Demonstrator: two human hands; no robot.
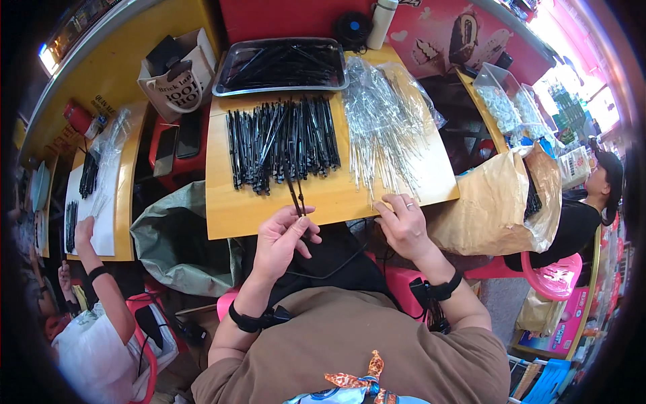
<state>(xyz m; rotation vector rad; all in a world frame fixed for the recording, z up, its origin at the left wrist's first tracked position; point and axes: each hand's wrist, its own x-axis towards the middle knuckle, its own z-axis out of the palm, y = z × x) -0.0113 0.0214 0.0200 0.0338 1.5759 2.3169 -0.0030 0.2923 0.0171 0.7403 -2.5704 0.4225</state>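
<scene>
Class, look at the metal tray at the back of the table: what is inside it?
Thin black sticks lie in a loose heap inside the tray. Most of its bottom is covered, so nothing beneath them can be seen.

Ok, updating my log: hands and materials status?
Left hand holding slender black rods. Right hand at near ends of thin silvery wires. Clear plastic bag partly over wires.

The left hand (281,241) pinches, while the right hand (405,225) is extended forward, back uppermost.
</scene>
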